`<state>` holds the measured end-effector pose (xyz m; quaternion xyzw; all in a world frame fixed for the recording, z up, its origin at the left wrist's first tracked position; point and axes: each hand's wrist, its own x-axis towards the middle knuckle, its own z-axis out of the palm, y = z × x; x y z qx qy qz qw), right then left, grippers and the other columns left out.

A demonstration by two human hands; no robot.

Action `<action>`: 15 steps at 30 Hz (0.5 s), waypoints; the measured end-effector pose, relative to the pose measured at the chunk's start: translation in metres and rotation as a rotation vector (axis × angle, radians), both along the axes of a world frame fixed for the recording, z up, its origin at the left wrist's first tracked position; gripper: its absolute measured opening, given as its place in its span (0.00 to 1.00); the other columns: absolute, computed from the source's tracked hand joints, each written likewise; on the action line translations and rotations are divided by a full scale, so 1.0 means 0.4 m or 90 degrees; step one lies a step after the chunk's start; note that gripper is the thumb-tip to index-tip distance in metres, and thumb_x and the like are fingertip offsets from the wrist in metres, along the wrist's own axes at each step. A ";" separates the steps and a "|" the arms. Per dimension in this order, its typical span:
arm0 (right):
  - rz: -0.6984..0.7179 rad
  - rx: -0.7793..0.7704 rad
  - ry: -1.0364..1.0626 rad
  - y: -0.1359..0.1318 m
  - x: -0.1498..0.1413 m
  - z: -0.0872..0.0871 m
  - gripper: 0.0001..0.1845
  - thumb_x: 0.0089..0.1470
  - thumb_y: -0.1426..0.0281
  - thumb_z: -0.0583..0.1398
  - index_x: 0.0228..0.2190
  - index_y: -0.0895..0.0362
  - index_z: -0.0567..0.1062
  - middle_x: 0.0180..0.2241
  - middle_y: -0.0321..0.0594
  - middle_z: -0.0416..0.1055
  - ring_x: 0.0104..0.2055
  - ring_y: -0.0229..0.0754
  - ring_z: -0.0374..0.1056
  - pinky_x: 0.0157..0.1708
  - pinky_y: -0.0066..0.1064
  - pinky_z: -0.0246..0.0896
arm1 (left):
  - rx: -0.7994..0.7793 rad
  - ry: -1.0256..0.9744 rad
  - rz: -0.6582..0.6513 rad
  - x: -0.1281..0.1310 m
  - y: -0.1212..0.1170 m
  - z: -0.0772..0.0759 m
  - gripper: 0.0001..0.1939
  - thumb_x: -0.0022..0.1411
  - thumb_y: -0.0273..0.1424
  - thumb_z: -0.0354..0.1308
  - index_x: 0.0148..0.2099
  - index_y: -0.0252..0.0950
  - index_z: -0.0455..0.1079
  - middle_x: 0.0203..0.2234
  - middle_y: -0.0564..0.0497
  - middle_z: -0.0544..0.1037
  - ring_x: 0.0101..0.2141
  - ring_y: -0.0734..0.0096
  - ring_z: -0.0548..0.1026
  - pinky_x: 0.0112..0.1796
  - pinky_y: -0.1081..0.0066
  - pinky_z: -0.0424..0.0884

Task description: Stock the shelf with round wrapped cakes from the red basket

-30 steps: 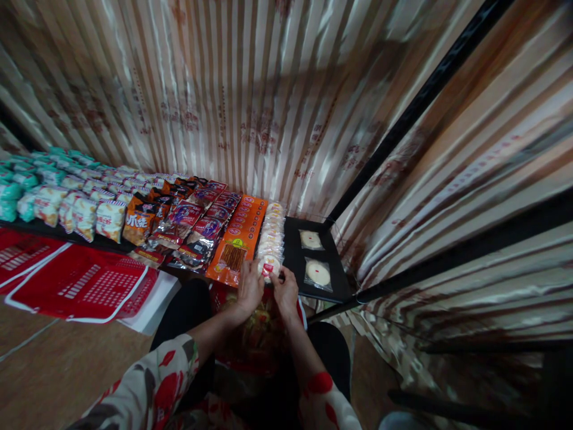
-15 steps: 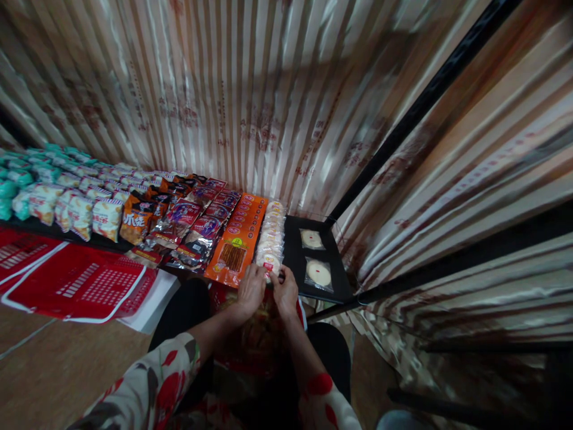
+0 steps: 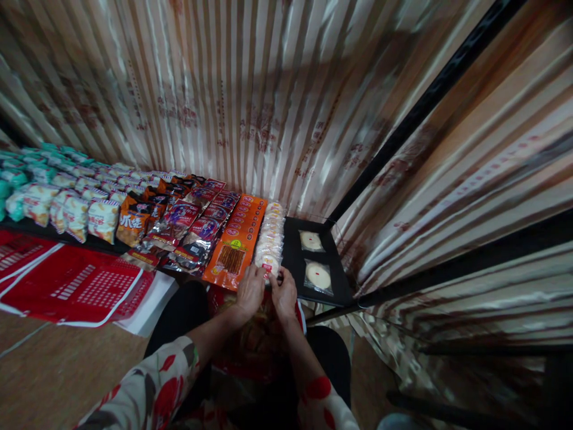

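Note:
A row of round white packaged crackers (image 3: 270,236) runs front to back on the black shelf (image 3: 293,254). At its front end, my left hand (image 3: 250,292) and my right hand (image 3: 283,292) close on the nearest wrapped cracker (image 3: 269,264), one at each lower side. My fingertips partly cover its lower edge. Left of the row lies a flat orange snack packet (image 3: 230,254) with a clear window. Two more round wrapped crackers lie flat to the right, the nearer cracker (image 3: 318,276) and the farther cracker (image 3: 310,240).
Dark red snack packets (image 3: 197,236), orange bags (image 3: 131,222), white bags (image 3: 103,220) and teal bags (image 3: 13,177) fill the shelf leftward. A red basket (image 3: 94,283) is below. Behind hangs a striped curtain (image 3: 250,89); a black post (image 3: 403,128) rises at right. Under my hands is a packed red bag (image 3: 250,340).
Both hands stay at the front cracker, with only a slight shift of the right fingers. The view has moved a little, so the shelf's left side sits slightly farther left.

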<state>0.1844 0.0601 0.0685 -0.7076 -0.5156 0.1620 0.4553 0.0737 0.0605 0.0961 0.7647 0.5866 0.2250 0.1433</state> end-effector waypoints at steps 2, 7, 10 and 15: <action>-0.004 0.003 -0.005 0.001 0.000 0.000 0.19 0.47 0.59 0.56 0.39 0.57 0.72 0.34 0.43 0.73 0.33 0.44 0.67 0.34 0.34 0.61 | -0.003 -0.009 0.003 0.002 0.003 -0.002 0.12 0.63 0.27 0.44 0.45 0.36 0.66 0.39 0.45 0.68 0.42 0.63 0.66 0.42 0.65 0.67; -0.005 0.006 -0.008 0.002 -0.002 -0.002 0.20 0.48 0.59 0.55 0.39 0.57 0.72 0.35 0.44 0.73 0.34 0.44 0.67 0.36 0.34 0.61 | -0.009 0.004 -0.001 0.002 0.006 0.005 0.13 0.63 0.26 0.44 0.46 0.35 0.66 0.39 0.44 0.68 0.43 0.62 0.66 0.43 0.63 0.66; -0.005 -0.002 -0.016 -0.001 -0.006 -0.002 0.21 0.49 0.58 0.54 0.40 0.58 0.72 0.37 0.46 0.72 0.36 0.45 0.67 0.37 0.35 0.61 | -0.001 -0.003 -0.004 -0.001 0.001 0.005 0.13 0.63 0.25 0.43 0.46 0.34 0.66 0.39 0.44 0.68 0.43 0.62 0.66 0.44 0.62 0.66; -0.006 0.013 -0.028 -0.011 -0.013 -0.003 0.24 0.49 0.57 0.54 0.43 0.60 0.70 0.40 0.49 0.70 0.40 0.47 0.65 0.41 0.39 0.60 | 0.019 -0.051 -0.024 -0.012 -0.016 -0.010 0.14 0.61 0.22 0.44 0.46 0.35 0.65 0.40 0.46 0.68 0.44 0.64 0.65 0.46 0.62 0.66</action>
